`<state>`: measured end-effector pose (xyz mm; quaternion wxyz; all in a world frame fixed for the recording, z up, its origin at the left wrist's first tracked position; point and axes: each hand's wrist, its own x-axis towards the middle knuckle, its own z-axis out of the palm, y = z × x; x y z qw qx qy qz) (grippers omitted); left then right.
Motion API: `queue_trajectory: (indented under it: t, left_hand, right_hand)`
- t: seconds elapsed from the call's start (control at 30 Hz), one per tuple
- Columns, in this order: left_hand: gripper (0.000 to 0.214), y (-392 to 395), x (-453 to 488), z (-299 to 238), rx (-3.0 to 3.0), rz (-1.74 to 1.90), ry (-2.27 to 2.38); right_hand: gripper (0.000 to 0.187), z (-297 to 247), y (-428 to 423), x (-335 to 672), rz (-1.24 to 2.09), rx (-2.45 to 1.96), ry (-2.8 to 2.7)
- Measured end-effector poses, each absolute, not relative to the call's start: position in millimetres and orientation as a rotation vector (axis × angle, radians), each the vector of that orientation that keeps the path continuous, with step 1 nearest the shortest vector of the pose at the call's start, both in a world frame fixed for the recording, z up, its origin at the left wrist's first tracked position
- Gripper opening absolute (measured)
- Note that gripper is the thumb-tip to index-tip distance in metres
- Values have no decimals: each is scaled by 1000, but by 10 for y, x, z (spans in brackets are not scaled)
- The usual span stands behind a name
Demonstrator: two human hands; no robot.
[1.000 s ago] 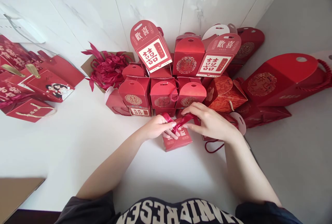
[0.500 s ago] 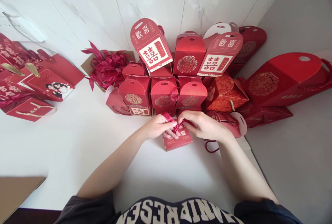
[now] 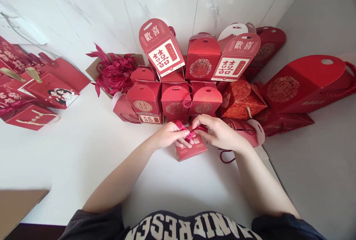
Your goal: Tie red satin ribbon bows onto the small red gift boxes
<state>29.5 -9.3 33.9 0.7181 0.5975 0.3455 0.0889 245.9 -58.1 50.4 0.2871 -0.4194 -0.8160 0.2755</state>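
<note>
A small red gift box (image 3: pixel 191 153) with gold lettering lies on the white table in front of me. Over its top a dark red ribbon (image 3: pixel 190 136) is looped and crossed. My left hand (image 3: pixel 169 135) pinches the ribbon from the left, with some fingertips resting on the box. From the right, my right hand (image 3: pixel 215 130) grips another part of the ribbon between thumb and fingers. The crossing of the ribbon sits between the two hands, partly hidden by the fingers.
Stacked red gift boxes (image 3: pixel 175 103) stand behind my hands against the tiled wall. A cardboard box (image 3: pixel 93 67) holds a heap of red ribbons (image 3: pixel 118 71). Red gift bags (image 3: pixel 52 92) are at the left, a large red box (image 3: pixel 300 84) at the right, brown cardboard (image 3: pixel 19 208) lower left.
The fingers of my right hand have lifted and spread slightly at the ribbon, showing more of its crossing. My left hand and the box have stayed nearly in place.
</note>
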Motion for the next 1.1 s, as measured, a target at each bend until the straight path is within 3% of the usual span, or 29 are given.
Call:
queue_trajectory:
  t: [0.13, 0.3, 0.67, 0.9, 1.1]
  left_hand:
    - [43, -77, 295, 308, 1272, 204, 763]
    - [47, -67, 296, 309, 1220, 216, 767]
    - [40, -98, 298, 378, 1238, 221, 806]
    - [26, -125, 317, 348, 1465, 304, 776]
    - [16, -162, 316, 383, 1515, 303, 758]
  right_hand:
    - [16, 569, -665, 2452, 621, -980, -2200]
    - [21, 628, -845, 2435, 808, -735, -2371]
    - [28, 655, -913, 2373, 979, -897, -2576]
    - [23, 630, -913, 2394, 1064, -867, -2513]
    - [6, 689, -825, 2428, 1082, -963, -2291]
